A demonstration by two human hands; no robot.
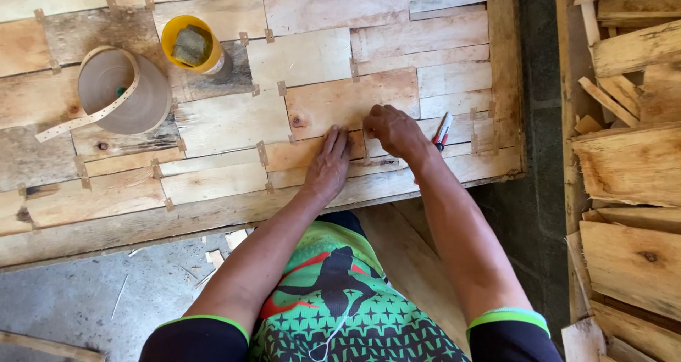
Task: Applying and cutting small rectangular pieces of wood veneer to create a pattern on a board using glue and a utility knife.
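Rough concrete floor (85,298), and above it a wide tabletop (507,64) covered edge to edge with thin veneer pieces (305,57), butted together and bridged at the seams by short tape tabs (262,153). Taking the yellow cup (190,44) as landmark: the roll of perforated paper tape (117,92) sits just left of and below it, its loose tail trailing further left. Well to the right of and below the cup lies the reddish veneer piece (351,103) under work.

The left hand (328,165) lies flat at that piece's lower edge, fingers extended and pressed down, holding nothing. The right hand (394,130) sits just beside it, knuckles curled, fingertips pinching or pressing at the seam; whether a tab is between them I cannot tell. A red-and-white cutter (443,131) lies just right of the right hand, far right of the cup.

Risks, as judged:
- The sheets only butt; uneven pressure from the flat palm could slide the piece and open a gap or ride one edge over the next.
- A tab pressed down crooked or creased would hold poorly.
- The cutter lies close enough that a sweep of the right wrist could knock it off the tabletop's edge or nick skin.
- Splintery edges under bare fingertips.

Stacked offcuts (631,163) stand far right, apart from the work.
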